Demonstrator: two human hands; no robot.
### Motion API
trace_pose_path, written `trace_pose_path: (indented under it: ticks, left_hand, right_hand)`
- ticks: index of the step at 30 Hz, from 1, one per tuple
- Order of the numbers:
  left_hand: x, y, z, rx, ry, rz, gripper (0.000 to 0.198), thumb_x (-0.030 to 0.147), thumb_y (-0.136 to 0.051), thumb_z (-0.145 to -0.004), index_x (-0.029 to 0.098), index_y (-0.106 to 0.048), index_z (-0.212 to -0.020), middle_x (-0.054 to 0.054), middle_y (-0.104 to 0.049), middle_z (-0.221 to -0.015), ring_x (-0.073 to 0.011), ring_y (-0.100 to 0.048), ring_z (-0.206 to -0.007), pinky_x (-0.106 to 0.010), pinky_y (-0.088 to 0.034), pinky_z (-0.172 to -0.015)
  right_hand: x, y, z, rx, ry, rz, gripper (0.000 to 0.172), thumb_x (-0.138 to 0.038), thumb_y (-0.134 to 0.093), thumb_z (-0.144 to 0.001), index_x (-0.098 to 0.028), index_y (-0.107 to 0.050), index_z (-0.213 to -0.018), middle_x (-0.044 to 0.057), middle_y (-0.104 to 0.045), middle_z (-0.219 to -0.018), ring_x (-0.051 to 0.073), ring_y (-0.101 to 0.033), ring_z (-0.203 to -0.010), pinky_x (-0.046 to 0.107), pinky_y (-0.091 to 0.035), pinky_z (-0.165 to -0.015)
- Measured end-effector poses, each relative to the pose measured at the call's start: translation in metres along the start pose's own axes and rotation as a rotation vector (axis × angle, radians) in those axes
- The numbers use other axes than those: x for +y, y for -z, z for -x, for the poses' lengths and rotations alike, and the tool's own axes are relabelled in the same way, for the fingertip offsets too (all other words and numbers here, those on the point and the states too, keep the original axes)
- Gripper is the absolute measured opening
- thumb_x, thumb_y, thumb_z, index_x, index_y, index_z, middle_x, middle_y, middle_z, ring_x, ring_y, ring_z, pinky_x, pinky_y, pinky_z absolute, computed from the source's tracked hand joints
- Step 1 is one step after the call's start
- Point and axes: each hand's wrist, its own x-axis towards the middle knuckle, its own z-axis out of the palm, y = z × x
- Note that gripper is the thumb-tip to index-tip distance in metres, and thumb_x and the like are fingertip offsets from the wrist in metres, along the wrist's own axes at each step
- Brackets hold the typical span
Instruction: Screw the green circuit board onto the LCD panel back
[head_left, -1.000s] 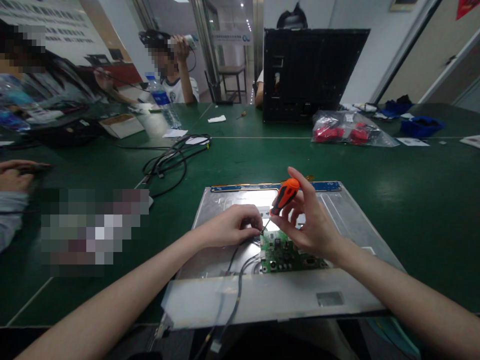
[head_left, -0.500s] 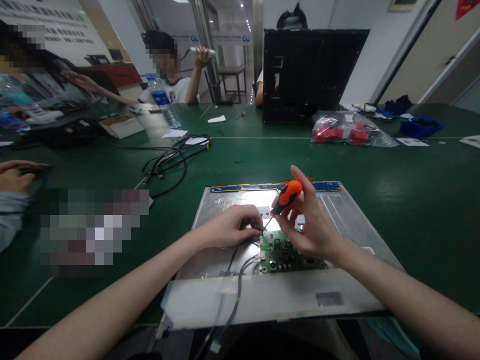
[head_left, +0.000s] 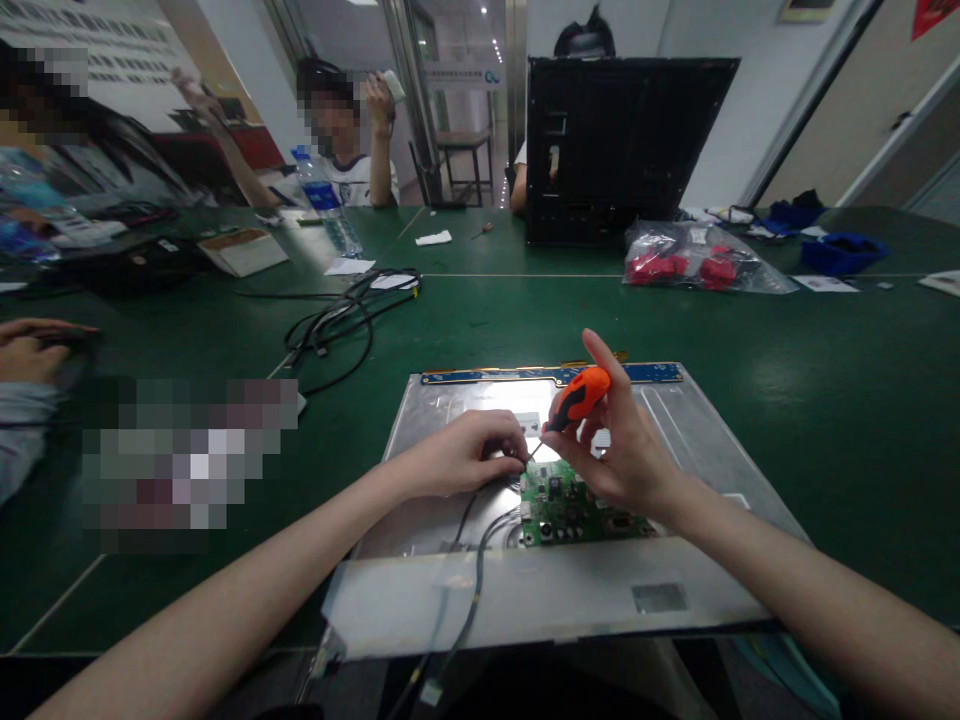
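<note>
An orange-and-black screwdriver (head_left: 582,394) is in my right hand (head_left: 626,455), tilted, its thin shaft pointing down and left to the upper left corner of a green circuit board (head_left: 559,500). My left hand (head_left: 480,452) is closed at that same corner, thumb and fingers pinched near the screwdriver's tip; what they hold is too small to make out. The board lies on the silver metal back of a display panel (head_left: 442,515), which has a narrow blue board (head_left: 495,377) along its far edge. Dark cables (head_left: 478,590) run from the board over the panel's near edge.
A black monitor housing (head_left: 630,150) stands across the green table, beside a clear bag with red items (head_left: 697,260). Left of the panel lie coiled black cables (head_left: 352,310); behind them stands a water bottle (head_left: 326,205). Other people sit at the left and far side.
The screwdriver handle has shifted slightly right and down in my right hand. My left hand stays nearly still. Across the table, two people's raised arms have moved.
</note>
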Motion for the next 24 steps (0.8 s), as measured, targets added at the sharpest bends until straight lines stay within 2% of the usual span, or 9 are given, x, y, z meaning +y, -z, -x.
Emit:
trace_pose_path:
  ticks: [5, 11, 24]
  left_hand:
    - [-0.0004, -0.0004, 0.0003, -0.001, -0.009, -0.002, 0.01, 0.026, -0.063, -0.094, 0.019, -0.068, -0.088, -0.003, -0.067, -0.086, -0.0186, -0.06, -0.08, -0.03, -0.046, -0.073]
    - [0.0, -0.0001, 0.0003, 0.0, -0.02, 0.001, 0.01, 0.023, -0.063, -0.095, 0.018, -0.067, -0.088, -0.003, -0.067, -0.087, -0.0182, -0.059, -0.079, -0.03, -0.046, -0.074]
    - [-0.0014, -0.0004, -0.0006, -0.003, -0.027, 0.026, 0.007, 0.02, -0.064, -0.093, 0.018, -0.066, -0.086, -0.001, -0.065, -0.084, -0.0165, -0.058, -0.076, -0.028, -0.044, -0.07]
  right_hand:
    - [-0.0012, -0.0004, 0.0003, -0.007, 0.043, -0.018, 0.095, -0.012, -0.06, -0.095, -0.036, -0.003, -0.167, 0.001, -0.067, -0.093, 0.014, -0.061, -0.061, 0.024, -0.054, -0.048]
    - [-0.0027, -0.0002, 0.0, 0.01, 0.053, -0.003, 0.093, -0.012, -0.059, -0.094, -0.036, -0.007, -0.167, 0.001, -0.067, -0.091, 0.017, -0.065, -0.066, 0.024, -0.054, -0.047]
    - [0.0009, 0.0012, 0.0011, -0.023, 0.076, -0.009, 0.096, -0.014, -0.065, -0.094, -0.037, -0.009, -0.167, 0.0, -0.067, -0.09, 0.013, -0.061, -0.056, 0.021, -0.05, -0.044]
